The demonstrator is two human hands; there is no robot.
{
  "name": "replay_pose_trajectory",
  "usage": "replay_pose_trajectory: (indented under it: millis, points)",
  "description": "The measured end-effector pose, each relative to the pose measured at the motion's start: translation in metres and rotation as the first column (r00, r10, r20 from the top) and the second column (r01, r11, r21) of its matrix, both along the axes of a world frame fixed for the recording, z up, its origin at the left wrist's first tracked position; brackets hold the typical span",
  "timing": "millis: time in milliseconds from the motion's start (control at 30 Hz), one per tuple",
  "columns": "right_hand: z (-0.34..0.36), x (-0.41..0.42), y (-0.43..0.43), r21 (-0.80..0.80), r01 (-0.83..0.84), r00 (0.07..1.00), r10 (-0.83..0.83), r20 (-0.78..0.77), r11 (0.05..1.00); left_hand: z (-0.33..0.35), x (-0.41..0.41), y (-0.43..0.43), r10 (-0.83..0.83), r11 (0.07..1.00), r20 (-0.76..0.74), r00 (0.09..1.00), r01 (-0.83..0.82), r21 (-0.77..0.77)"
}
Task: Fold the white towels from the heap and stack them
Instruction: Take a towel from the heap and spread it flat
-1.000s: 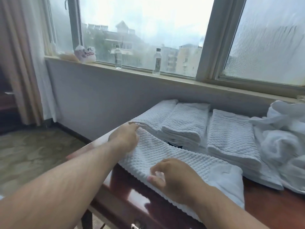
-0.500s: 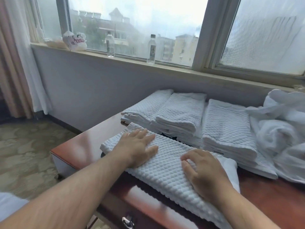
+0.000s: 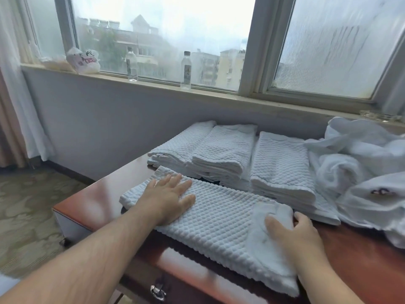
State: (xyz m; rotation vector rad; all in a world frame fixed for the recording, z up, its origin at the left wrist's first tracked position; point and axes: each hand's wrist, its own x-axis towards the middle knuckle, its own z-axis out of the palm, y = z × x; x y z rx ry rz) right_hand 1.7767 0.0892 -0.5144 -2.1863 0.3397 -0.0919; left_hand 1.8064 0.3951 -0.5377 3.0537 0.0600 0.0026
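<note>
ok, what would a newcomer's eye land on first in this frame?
Both hands are on the long waffle towel lying along the table: the left hand presses flat on its left end, and the right hand pinches its right end. Behind it sit folded stacks; the unfolded heap lies far right.

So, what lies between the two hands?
Only the towel itself: in the head view, the left hand presses flat on it, the right hand grips its end, and bare waffle cloth spans between them.

The head camera looks forward and down, close over left hand (image 3: 168, 199), right hand (image 3: 292, 234) and towel (image 3: 219, 218), window (image 3: 166, 38) beyond fingertips (image 3: 176, 178).
</note>
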Motion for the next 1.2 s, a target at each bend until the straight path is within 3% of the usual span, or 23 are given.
replay_pose_trajectory:
  millis: [33, 100, 167, 233, 300, 400, 467, 533, 600, 733, 833, 967, 1067, 1133, 1200]
  points:
    - [0.002, -0.003, -0.008, 0.201, 0.027, 1.0, -0.024, -0.018, 0.979, 0.0, 0.0, 0.0, 0.001, 1.0, 0.002, 1.0, -0.001, 0.001]
    - [0.005, -0.01, -0.024, 0.55, 0.032, 0.996, 0.021, -0.089, 0.835, 0.001, -0.001, 0.0, 0.002, 1.0, -0.002, 1.0, -0.002, -0.001]
    - [0.01, -0.02, -0.034, 0.736, -0.049, 0.965, 0.223, -0.14, 0.675, 0.0, -0.003, -0.002, 0.0, 1.0, -0.001, 1.0, 0.0, -0.006]
    - [0.014, -0.035, -0.035, 0.834, -0.21, 0.859, 0.504, -0.093, 0.51, 0.0, -0.006, -0.005, 0.0, 1.0, 0.001, 1.0, 0.0, -0.009]
    - [0.01, -0.046, -0.034, 0.861, -0.337, 0.765, 0.643, 0.016, 0.38, 0.0, -0.01, -0.008, 0.001, 1.0, -0.005, 1.0, -0.001, -0.008]
    - [-0.004, -0.067, -0.016, 0.877, -0.414, 0.735, 0.658, 0.165, 0.243, 0.0, -0.021, -0.017, 0.028, 0.999, -0.003, 1.0, -0.028, -0.02]
    - [-0.014, -0.081, 0.008, 0.851, -0.488, 0.756, 0.58, 0.303, 0.192, 0.001, -0.03, -0.027, 0.074, 0.996, 0.011, 0.997, -0.073, -0.048]
    - [-0.02, -0.09, 0.029, 0.821, -0.518, 0.824, 0.399, 0.403, 0.24, 0.001, -0.04, -0.04, 0.129, 0.989, 0.026, 0.991, -0.126, -0.081]
    - [-0.021, -0.092, 0.043, 0.811, -0.445, 0.895, 0.225, 0.386, 0.379, 0.0, -0.051, -0.053, 0.168, 0.979, 0.011, 0.986, -0.166, -0.115]
    - [-0.019, -0.082, 0.057, 0.694, -0.25, 0.946, 0.018, 0.323, 0.675, 0.008, -0.072, -0.075, 0.172, 0.954, -0.12, 0.978, -0.195, -0.227]
    - [-0.019, -0.069, 0.061, 0.548, -0.102, 0.953, -0.077, 0.294, 0.83, 0.022, -0.084, -0.081, 0.153, 0.916, -0.225, 0.962, -0.223, -0.334]
    - [-0.02, -0.071, 0.058, 0.614, -0.107, 0.924, -0.149, 0.351, 0.782, 0.038, -0.1, -0.08, 0.111, 0.965, -0.29, 0.951, -0.173, -0.197]
    - [-0.014, -0.071, 0.048, 0.72, -0.233, 0.925, -0.081, 0.372, 0.654, 0.053, -0.097, -0.076, 0.102, 0.994, -0.107, 0.989, -0.106, -0.035]
    - [-0.005, -0.068, 0.038, 0.774, -0.283, 0.924, -0.057, 0.379, 0.567, 0.055, -0.091, -0.072, 0.073, 0.994, 0.039, 0.997, -0.07, -0.08]
    - [0.007, -0.063, 0.028, 0.812, -0.338, 0.919, -0.019, 0.393, 0.475, 0.051, -0.084, -0.066, 0.052, 0.98, 0.043, 0.998, -0.043, -0.192]
